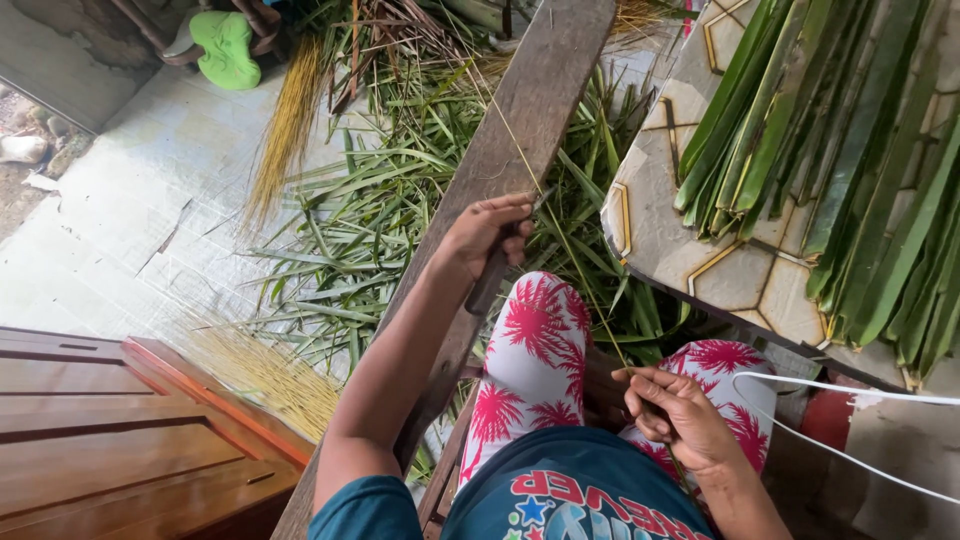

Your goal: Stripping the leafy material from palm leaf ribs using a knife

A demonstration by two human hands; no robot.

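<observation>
Concrete floor (130, 220) of pale, cracked slabs takes up most of what I see on the left, strewn with a wide heap of loose green palm leaflets (370, 230) and a bundle of yellow dried leaf ribs (285, 130) lying beyond them. Across the view runs a long, weathered brown wooden plank (520, 110), tilted from the lower middle up toward the top. At the right I see a tabletop (740, 275) with a pale stone pattern and yellow lines, carrying a stack of trimmed dark green palm leaf strips (850, 160) that overhang its near edge. A polished reddish wooden panel (110, 430) fills the lower left corner.

Knees in white cloth printed with pink palm trees (535, 350) sit between plank and tabletop. My left hand (490, 235) rests against the plank's edge, its grip pressed together around a dark-handled knife (490, 280) — the blade end pokes up past the fingers near the plank. My right hand (675, 415) sits low over the right knee, its grip pinching the near end of a thin yellowish leaf rib (575, 265). That rib runs taut from the right hand up past the left hand's knife and on over the plank. A white cord (850, 390) trails to the right, just beside the right hand.
</observation>
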